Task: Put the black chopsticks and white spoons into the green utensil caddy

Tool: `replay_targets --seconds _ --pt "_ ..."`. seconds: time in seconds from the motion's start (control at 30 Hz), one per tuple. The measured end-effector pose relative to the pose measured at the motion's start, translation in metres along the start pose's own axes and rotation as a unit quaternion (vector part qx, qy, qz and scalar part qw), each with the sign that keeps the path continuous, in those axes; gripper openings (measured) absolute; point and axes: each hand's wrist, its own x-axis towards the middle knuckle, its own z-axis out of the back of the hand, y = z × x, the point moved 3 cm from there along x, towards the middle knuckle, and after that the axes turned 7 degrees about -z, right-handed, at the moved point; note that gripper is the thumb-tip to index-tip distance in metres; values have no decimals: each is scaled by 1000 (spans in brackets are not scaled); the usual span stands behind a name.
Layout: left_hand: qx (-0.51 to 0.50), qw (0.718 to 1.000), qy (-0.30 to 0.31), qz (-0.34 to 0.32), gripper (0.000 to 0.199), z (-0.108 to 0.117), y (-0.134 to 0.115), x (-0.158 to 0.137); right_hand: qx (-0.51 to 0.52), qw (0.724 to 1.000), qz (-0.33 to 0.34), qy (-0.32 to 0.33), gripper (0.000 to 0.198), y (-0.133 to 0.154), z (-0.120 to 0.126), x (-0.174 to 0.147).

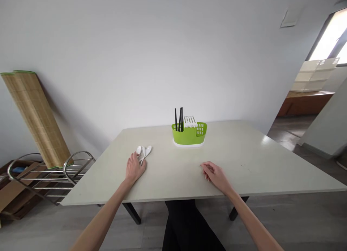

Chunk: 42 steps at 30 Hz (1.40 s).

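Left hand (135,168) covers white spoons (144,152) near green caddy (189,132)

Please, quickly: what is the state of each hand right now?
Left hand: lying open on the white spoons, palm down; a grip cannot be told.
Right hand: empty, fingers loosely curled, resting on the table.
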Motion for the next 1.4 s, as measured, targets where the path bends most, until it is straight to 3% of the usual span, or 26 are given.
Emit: replay_targets --seconds 0.4,0.8,1.0,1.1,1.2,1.3,1.4 --pt "33 998 -22 -51 30 4 -6 0 -2 1000 10 7 62 8 0 -2" --pt "29 995 -73 -54 36 12 -13 -1 3 1000 1 -1 65 5 0 0" --pt "-11 992 -118 -44 36 28 -20 -4 -14 1000 14 -2 61 2 0 1" --pt "-62 984 -146 -87 29 33 -43 -13 -43 999 31 7 54 6 -7 2" --pt "-125 973 -141 -131 25 31 -83 -24 -41 997 45 46 50 21 -23 3" --pt "-188 956 -113 -193 20 25 -129 -33 -25 993 62 97 59 53 -42 7" --pt "-225 935 -89 -258 16 24 -161 -39 -28 992 69 98 64 87 -53 14"
